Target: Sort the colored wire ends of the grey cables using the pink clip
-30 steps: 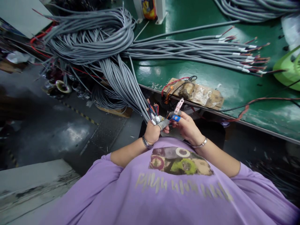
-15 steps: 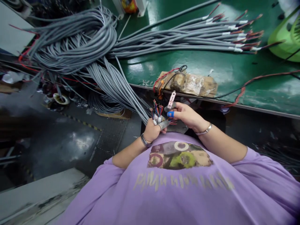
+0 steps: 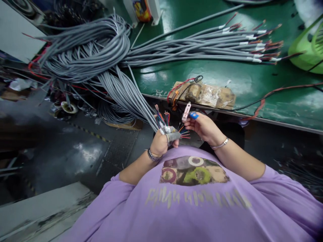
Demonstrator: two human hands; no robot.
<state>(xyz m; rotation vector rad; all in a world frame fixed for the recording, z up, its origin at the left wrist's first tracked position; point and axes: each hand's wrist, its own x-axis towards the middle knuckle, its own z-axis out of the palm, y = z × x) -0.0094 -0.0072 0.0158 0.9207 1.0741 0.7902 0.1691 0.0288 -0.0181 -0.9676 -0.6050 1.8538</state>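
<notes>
My left hand (image 3: 159,143) is closed around the ends of several grey cables (image 3: 141,101), with grey wrapping on one finger. White-banded ends with bare coloured wires (image 3: 166,117) stick up from its grip. More thin coloured wires (image 3: 185,134) fan out to the right, close to my right hand (image 3: 203,127). That hand has curled fingers and blue tape on the thumb. A small pink strip with a hole at its top (image 3: 186,112) stands up from its fingertips; its lower end is hidden there.
A green bench (image 3: 252,74) carries a big coil of grey cable (image 3: 85,53) and a row of stripped cable ends (image 3: 257,50). At the bench edge lies a taped wooden block (image 3: 209,95) with leads. A lime-green fan-like object (image 3: 306,50) stands at right.
My right thumb has lifted and shifted right, away from the wires. The wires in my left hand have fanned out more, and the view has tilted slightly.
</notes>
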